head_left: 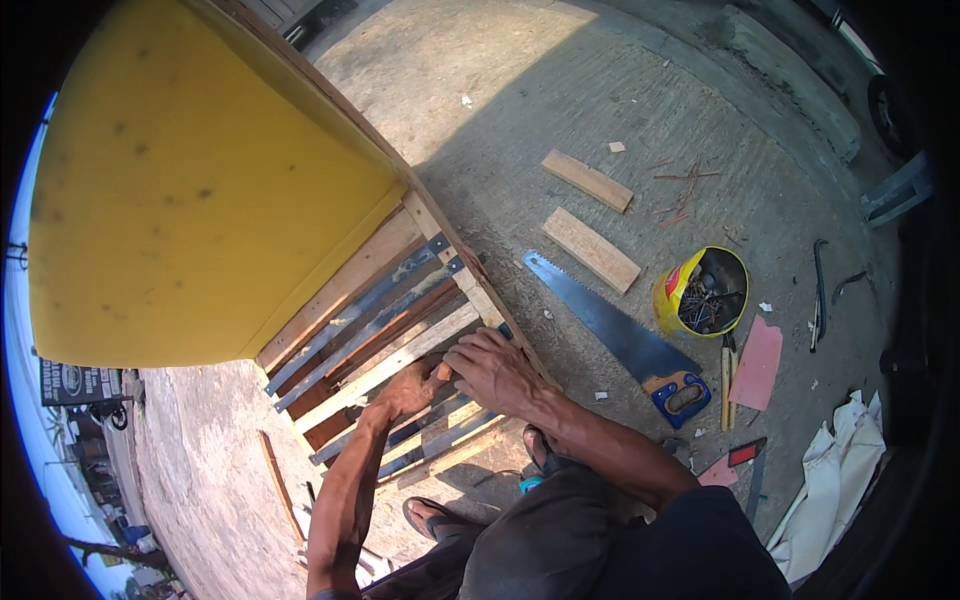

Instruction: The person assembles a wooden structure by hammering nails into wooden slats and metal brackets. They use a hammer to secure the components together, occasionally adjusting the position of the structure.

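A wooden frame [432, 215] with several slats and dark webbing straps [370, 330] across it lies before me. My left hand [408, 388] is closed, low among the slats. Beside it, my right hand [497, 372] bends its fingers down over the frame's right side, close to a dark strap end [505, 330]. The two hands nearly meet at the fingertips, and whatever lies between them is hidden. A pale wooden slat [390, 365] runs just beyond the left hand. Yellow foam [200, 190] covers the far part of the frame.
On the concrete to the right lie a handsaw [610, 320], two wooden blocks [590, 250], a yellow tin of nails [675, 290], a hammer-like wooden handle [727, 385], pink scraps [757, 362] and a crowbar-like bar [820, 300]. White cloth [830, 480] is crumpled at the lower right. My sandalled feet [430, 515] stand near the frame.
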